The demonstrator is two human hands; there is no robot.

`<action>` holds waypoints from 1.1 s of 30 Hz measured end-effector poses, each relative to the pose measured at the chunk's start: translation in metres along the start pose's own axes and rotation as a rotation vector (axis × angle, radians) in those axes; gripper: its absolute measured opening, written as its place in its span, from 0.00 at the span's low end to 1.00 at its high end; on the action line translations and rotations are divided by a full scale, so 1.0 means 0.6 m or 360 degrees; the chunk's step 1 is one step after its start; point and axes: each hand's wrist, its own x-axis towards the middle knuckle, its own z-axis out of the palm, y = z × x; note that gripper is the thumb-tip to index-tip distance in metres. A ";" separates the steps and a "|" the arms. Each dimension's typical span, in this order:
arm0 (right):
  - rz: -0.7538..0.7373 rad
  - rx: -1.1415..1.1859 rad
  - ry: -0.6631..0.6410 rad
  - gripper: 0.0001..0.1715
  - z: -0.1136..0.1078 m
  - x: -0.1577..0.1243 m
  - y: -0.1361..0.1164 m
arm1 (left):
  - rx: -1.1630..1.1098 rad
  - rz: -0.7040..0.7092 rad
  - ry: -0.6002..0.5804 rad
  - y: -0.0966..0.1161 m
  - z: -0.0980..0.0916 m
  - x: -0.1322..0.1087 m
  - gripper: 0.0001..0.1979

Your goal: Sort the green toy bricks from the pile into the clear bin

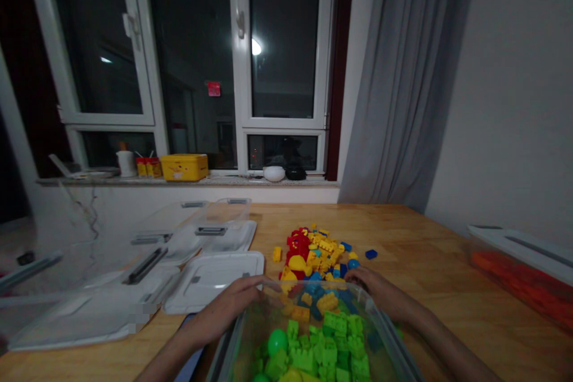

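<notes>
A clear plastic box (385, 340) with light green building blocks (329, 346) and a green ball (277, 342) in it stands in front of me. My left hand (237, 301) lies at the box's far left corner, its fingers closed over the rim. Just outside the far right corner is my right hand (373, 286), its fingers curled beside the pile; what they hold, if anything, is hidden. Beyond the box spreads a pile of yellow blocks (326, 248), red blocks (298, 245) and blue blocks (344, 270). Some pile blocks show through the box's wall.
White lids (219, 271) and clear boxes (89, 304) lie on the left of the wooden table (412, 239). A lidded box with orange-red contents (519, 274) stands at the right. A yellow box (184, 167) sits on the windowsill.
</notes>
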 end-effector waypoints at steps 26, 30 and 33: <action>0.0130 0.0095 -0.0016 0.13 -0.001 0.002 -0.005 | 0.0049 0.0017 -0.0013 0.009 0.000 -0.003 0.18; 0.0125 0.0075 -0.0041 0.13 -0.004 0.000 -0.013 | 0.0041 0.0042 -0.0039 0.013 0.000 -0.003 0.19; 0.0119 0.0093 -0.0052 0.10 -0.003 0.001 -0.012 | 0.0020 0.0032 -0.0044 0.014 0.001 -0.002 0.19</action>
